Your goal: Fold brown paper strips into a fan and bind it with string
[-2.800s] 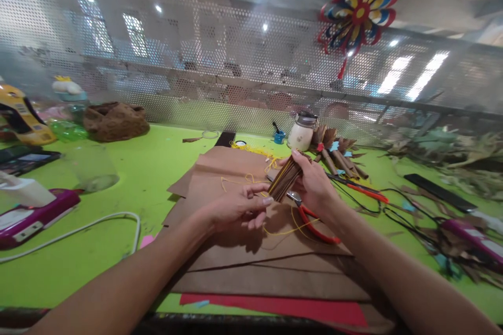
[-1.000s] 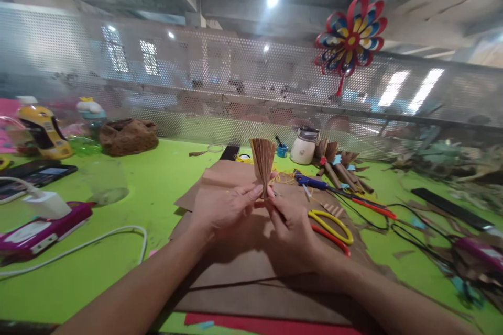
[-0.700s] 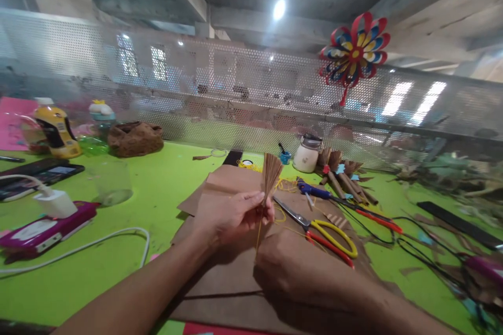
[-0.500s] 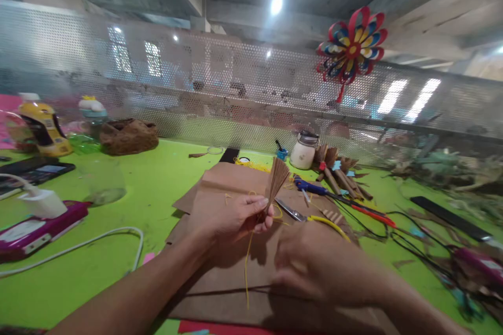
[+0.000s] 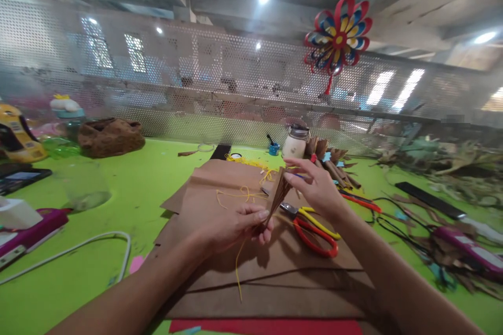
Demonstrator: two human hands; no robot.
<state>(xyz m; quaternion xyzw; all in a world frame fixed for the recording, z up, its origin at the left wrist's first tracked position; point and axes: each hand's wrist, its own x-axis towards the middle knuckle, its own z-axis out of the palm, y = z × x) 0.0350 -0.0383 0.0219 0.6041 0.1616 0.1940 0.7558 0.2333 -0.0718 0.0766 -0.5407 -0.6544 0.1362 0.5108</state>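
Observation:
My left hand (image 5: 251,222) is closed around the narrow lower end of a pleated brown paper fan (image 5: 278,193), which stands tilted above the sheets. My right hand (image 5: 316,186) is at the fan's wide top edge, fingers stretched and apart, fingertips at the pleats. A yellow cord (image 5: 238,272) hangs below my left hand onto the brown paper (image 5: 220,275). Scissors (image 5: 316,238) with one red and one yellow handle loop lie beneath my right forearm. Behind the fan, more yellow cord (image 5: 251,162) lies tangled.
A lidded jar (image 5: 294,141) and small blue pot (image 5: 274,148) stand at the back, beside rolled brown paper pieces (image 5: 341,171). Purple power strips (image 5: 37,227) and cables are at both sides. A clear cup (image 5: 84,188) stands left. Dried leaves (image 5: 440,162) lie right.
My right hand has risen from low over the paper to the fan's top. The scissors' red handle now shows. The whole view has shifted slightly.

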